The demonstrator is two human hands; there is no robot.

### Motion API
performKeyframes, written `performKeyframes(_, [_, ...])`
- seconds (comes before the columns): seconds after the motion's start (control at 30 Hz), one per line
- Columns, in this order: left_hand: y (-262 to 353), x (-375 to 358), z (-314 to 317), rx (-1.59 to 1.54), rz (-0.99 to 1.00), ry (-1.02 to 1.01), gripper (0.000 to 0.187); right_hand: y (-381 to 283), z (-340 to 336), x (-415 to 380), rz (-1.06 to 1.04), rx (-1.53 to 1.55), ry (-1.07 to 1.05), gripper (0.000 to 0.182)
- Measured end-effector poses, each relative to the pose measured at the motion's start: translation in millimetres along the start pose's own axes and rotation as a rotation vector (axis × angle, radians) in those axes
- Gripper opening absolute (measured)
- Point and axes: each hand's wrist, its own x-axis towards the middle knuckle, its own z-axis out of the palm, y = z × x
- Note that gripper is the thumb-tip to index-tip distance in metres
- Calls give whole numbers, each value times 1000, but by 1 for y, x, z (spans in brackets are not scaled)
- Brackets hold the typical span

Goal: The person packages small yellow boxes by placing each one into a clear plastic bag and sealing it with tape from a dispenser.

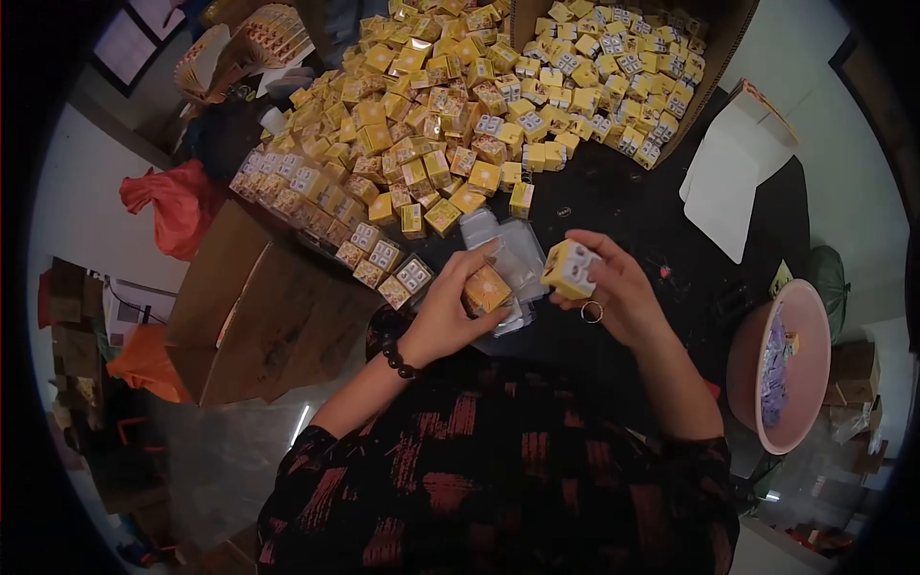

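My left hand (441,311), with a dark bead bracelet at the wrist, is closed around a small orange-yellow box (487,289) with a printed sunburst face. Between the fingers of my right hand (625,292) is a yellow and white cube (572,267) with dark marks on its pale face. A metal ring (591,311) hangs below it by my fingers. Clear plastic packs (518,251) lie on the black table (613,206), just beyond and partly under my left hand. To the left of that hand stand packed clear cases (406,281) of similar small boxes.
A large heap of yellow boxes (393,115) covers the table's far side. Beside it, a tipped cardboard carton (736,48) spills yellow-white cubes (599,72). White card (721,182) lies at right, above a pink basin (810,369). An open cardboard box (278,316) stands at left.
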Motion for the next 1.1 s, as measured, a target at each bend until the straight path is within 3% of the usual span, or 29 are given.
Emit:
performKeyframes(0.07, [5, -2, 3, 329, 173, 121, 71, 18, 22, -11, 37, -41, 192, 36])
performKeyframes(0.1, [7, -5, 4, 330, 176, 121, 71, 26, 27, -12, 33, -66, 225, 22])
performKeyframes(0.13, [9, -9, 4, 389, 205, 94, 72, 31, 28, -13, 29, -65, 225, 22])
performKeyframes(0.2, [12, -15, 4, 450, 236, 65, 72, 40, 31, -15, 109, -441, 256, 24])
performKeyframes(0.3, [12, -22, 6, 417, 224, 36, 72, 45, 38, -18, 192, -481, 281, 24])
performKeyframes(0.33, [7, -23, 7, 226, 164, 28, 74, 51, 39, -21, 191, -483, 280, 24])
performKeyframes(0.37, [5, -25, 8, 35, 104, 21, 76, 59, 39, -25, -143, -760, 299, 25])
performKeyframes(0.4, [5, -27, 8, 33, 105, 25, 76, 59, 45, -26, -489, -1024, 308, 26])
performKeyframes(0.43, [7, -30, 7, -117, 74, -18, 78, 52, 50, -28, -487, -1027, 305, 26])
performKeyframes(0.5, [7, -33, 8, -271, 42, -59, 80, 31, 63, -30, -900, -1438, 112, 26])
performKeyframes(0.53, [7, -34, 8, -448, -1, -135, 81, 30, 61, -29, -897, -1440, 111, 26])
performKeyframes(0.6, [8, -36, 8, -626, -43, -213, 83, 26, 57, -27, -979, -1657, -128, 26])
performKeyframes(0.73, [5, -39, 8, -673, -120, -317, 85, 24, 61, -24, -858, -1519, -69, 21])
performKeyframes(0.8, [5, -39, 9, -652, -128, -325, 86, 30, 63, -25, -703, -1295, 85, 19])
performKeyframes(0.9, [7, -41, 9, -650, -137, -322, 85, 31, 62, -29, -766, -1427, -25, 20])
performKeyframes(0.93, [10, -42, 9, -748, -137, -336, 77, 33, 64, -31, -766, -1426, -27, 20])
performKeyframes(1.0, [6, -43, 12, -846, -136, -350, 69, 42, 71, -37, -659, -993, 162, 23])
performKeyframes(1.07, [-9, -46, 18, -1284, -296, -272, 55, 56, 66, -37, -563, -814, 147, 28])
performKeyframes(1.1, [-7, -44, 17, -1287, -298, -270, 55, 62, 62, -36, -467, -636, 133, 33])
